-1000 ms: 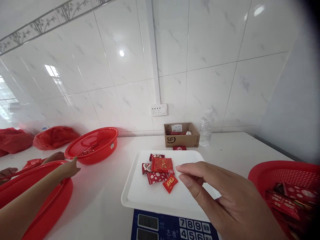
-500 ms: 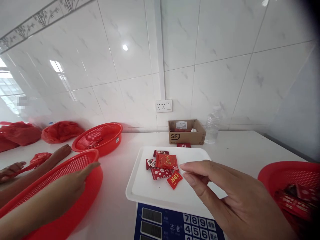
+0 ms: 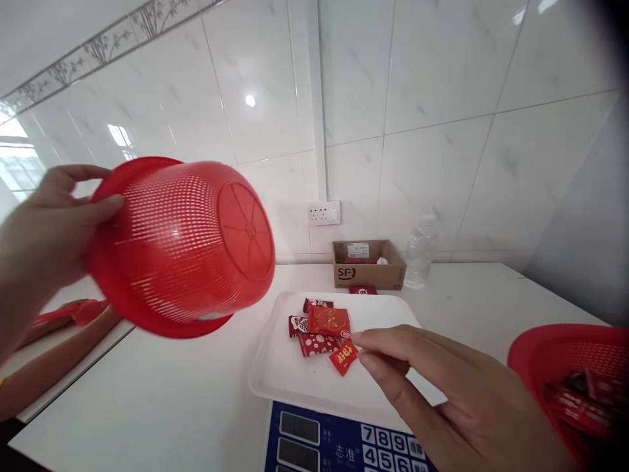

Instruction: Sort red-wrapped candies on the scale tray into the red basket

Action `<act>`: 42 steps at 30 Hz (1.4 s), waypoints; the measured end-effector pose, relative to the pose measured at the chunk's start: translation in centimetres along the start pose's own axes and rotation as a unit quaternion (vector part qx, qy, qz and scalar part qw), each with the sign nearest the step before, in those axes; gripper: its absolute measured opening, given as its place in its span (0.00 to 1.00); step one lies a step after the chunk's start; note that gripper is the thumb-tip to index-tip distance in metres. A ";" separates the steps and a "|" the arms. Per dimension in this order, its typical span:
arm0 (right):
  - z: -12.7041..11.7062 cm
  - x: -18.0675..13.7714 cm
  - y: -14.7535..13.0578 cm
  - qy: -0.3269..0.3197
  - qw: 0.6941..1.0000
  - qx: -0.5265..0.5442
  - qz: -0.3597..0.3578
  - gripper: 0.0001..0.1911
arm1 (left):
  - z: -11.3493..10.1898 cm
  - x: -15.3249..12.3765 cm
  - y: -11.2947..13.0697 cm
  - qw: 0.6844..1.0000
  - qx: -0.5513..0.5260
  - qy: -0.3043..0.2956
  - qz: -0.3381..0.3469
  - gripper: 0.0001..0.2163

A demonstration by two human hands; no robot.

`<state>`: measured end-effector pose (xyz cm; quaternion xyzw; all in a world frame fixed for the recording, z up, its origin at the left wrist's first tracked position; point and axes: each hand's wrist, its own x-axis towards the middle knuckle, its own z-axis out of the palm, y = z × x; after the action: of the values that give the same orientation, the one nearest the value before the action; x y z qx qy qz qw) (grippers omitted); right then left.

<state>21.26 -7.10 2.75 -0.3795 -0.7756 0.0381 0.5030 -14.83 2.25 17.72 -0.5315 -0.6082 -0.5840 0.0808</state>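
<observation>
My left hand [image 3: 63, 216] grips the rim of a red plastic basket [image 3: 177, 236]. The basket is lifted and tipped on its side, its round base facing right and its inside turned away from me. Over the scale's white tray [image 3: 275, 367], my right hand [image 3: 452, 393] has thumb and index finger slightly apart with nothing between them. Those fingertips are close to a small red packet [image 3: 344, 356]. Beside it on the tray lie a larger red packet [image 3: 328, 321], a dotted dark red packet [image 3: 318, 344] and other wrapped packets.
The scale's blue keypad [image 3: 344, 446] faces me. Behind the tray stand a cardboard box [image 3: 368, 277] and a clear bottle [image 3: 419, 252]. Another red basket [image 3: 540, 341] with wrapped packets is at the right. A co-worker's arms [image 3: 63, 367] and a red bag [image 3: 88, 311] are at the left.
My left hand has raised the red basket from the lower left and tipped it over, so it now covers the view of the basket behind. My right hand has hardly moved.
</observation>
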 end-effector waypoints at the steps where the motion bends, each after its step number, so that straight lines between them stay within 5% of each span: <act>1: -0.1 -0.1 -0.1 0.004 1.000 0.006 -0.001 0.07 | 1.2 -0.8 0.5 1.000 0.009 -0.018 -0.003 0.22; 9: -0.7 -0.3 -0.3 0.027 0.999 0.023 -0.015 0.07 | 11.4 -5.6 1.3 0.964 -0.008 -0.264 0.039 0.14; 16: -0.7 -0.2 -0.1 0.040 0.999 0.032 0.000 0.07 | 14.2 -6.6 0.6 0.907 0.092 -0.397 0.107 0.22; 28: -1.2 -0.3 -0.3 0.036 0.999 0.037 0.002 0.07 | 15.8 -6.7 -2.2 0.845 0.253 -0.421 0.211 0.28; 42: -1.2 -0.4 -0.5 0.034 0.999 0.042 0.009 0.08 | 18.4 -9.6 -5.7 0.764 0.303 -0.495 0.283 0.22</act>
<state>22.08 -8.07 3.30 -0.3663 -0.7522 0.0622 0.5442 -5.39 13.03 1.62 -0.8425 -0.5310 0.0245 0.0875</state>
